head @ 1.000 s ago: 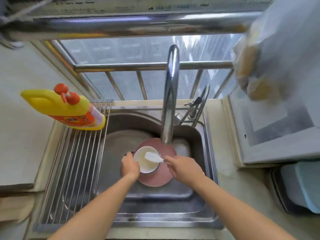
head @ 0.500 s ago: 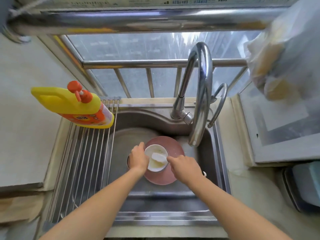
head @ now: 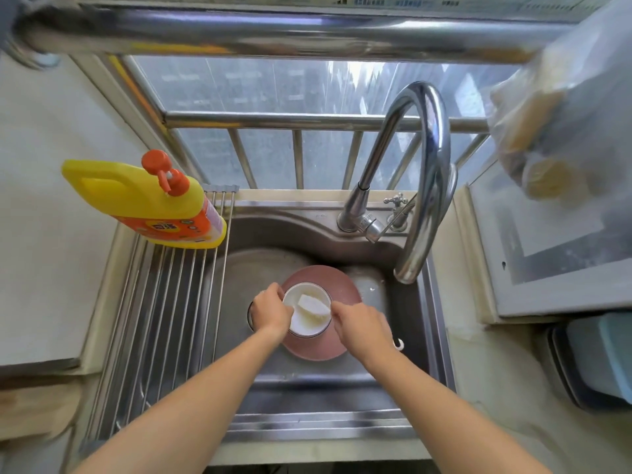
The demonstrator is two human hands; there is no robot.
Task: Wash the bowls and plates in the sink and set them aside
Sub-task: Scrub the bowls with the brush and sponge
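From the head camera we're looking straight down into the stainless steel sink (head: 403, 330), and here are both our bare arms reaching in. Our left hand (head: 272, 311) is clamped on the left rim of the small round white bowl (head: 309, 319), fingers curled over the edge, holding it tilted up toward us. Our right hand (head: 359, 328) is closed around the near end of a white washing pad (head: 313, 304), and the pad's far end is pressed inside the bowl against its upper wall. The bowl sits above the round dusty-pink plate (head: 337, 282), which lies flat on the sink floor beneath it; whether bowl and plate touch, we cannot tell. Over to the right, the tall curved chrome faucet (head: 429, 186) arches forward, its spout hanging beside the plate's far right edge, with no water visible from it. On our left, the roll-up rack of steel rods (head: 160, 319) spans the sink's left side, and the yellow detergent bottle with the orange pump (head: 147, 203) stands at its far end. A clear plastic bag (head: 561, 107) hangs blurred at upper right, above the pale countertop (head: 478, 371).
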